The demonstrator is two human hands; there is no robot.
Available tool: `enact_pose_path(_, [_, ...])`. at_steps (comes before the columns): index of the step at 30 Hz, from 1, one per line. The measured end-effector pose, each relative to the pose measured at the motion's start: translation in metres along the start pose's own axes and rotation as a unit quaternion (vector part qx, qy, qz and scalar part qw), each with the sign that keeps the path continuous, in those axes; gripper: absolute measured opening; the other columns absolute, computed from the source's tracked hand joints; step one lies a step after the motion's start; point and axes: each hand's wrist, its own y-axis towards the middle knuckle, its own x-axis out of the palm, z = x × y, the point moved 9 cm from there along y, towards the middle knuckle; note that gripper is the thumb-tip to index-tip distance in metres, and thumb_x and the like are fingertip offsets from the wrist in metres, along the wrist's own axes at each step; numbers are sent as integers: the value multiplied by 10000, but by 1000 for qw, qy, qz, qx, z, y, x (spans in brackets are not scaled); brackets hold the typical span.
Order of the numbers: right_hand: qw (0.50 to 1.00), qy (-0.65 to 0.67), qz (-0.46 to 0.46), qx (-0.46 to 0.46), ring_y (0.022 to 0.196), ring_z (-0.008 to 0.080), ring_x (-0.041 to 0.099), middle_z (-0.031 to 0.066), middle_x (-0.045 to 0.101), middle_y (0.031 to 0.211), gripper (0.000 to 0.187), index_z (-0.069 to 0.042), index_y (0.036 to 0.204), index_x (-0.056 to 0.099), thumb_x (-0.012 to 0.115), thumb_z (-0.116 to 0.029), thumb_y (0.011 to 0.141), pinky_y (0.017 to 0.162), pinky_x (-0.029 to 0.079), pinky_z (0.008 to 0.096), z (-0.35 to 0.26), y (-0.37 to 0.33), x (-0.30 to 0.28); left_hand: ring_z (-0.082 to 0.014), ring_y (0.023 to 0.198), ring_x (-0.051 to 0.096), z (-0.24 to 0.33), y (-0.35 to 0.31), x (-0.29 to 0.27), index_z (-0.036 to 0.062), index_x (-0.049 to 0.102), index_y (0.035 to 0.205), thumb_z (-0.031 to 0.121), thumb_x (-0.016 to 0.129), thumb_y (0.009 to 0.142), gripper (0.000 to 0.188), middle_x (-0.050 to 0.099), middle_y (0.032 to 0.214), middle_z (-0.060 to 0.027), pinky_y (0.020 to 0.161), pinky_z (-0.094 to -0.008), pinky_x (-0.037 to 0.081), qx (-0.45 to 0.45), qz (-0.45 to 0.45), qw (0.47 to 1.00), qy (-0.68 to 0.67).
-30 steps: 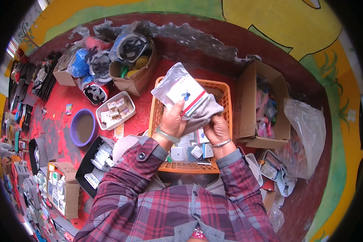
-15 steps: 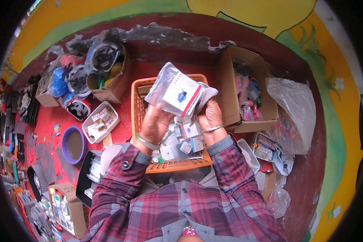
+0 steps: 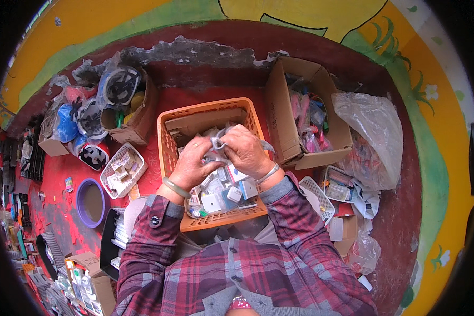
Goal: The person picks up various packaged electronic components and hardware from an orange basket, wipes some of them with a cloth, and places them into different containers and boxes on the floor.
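Observation:
Over the orange basket (image 3: 189,223), my two hands come close together on a crumpled clear plastic bag (image 3: 216,154). My left hand (image 3: 192,162) is closed on its left side, thumb and fingers pinching. My right hand (image 3: 248,151) has its fingers curled over the bag's bunched upper part, where a small greyish-white loop (image 3: 218,142) shows. Part of the bag sticks out beyond the right hand. What lies inside the bag is hidden by my fingers. Beneath, the basket holds small white boxes (image 3: 212,203), bagged packets and a flat piece of cardboard.
Right of the basket stands an open cardboard box (image 3: 285,126) with pink items, beside a large clear plastic sack (image 3: 371,126). To the left are a white basket (image 3: 110,184), a purple basin (image 3: 80,203), a black tray (image 3: 108,247) and a box of helmets (image 3: 147,118).
The bag has gone from spread out, its white red-striped label showing, to bunched between my fingers. Both hands have turned inward; the label and grey cloth-like piece no longer show clearly.

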Motion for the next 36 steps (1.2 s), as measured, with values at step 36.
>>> enact_pose_path(36, [997, -54, 30, 41, 585, 340, 552, 155, 511, 637, 168, -68, 714, 488, 535, -170, 839, 506, 435, 404, 13, -11, -4, -172, 627, 531, 11, -9, -25, -2, 607, 794, 75, 612, 831, 86, 549, 676, -66, 585, -280, 420, 14, 58, 981, -186])
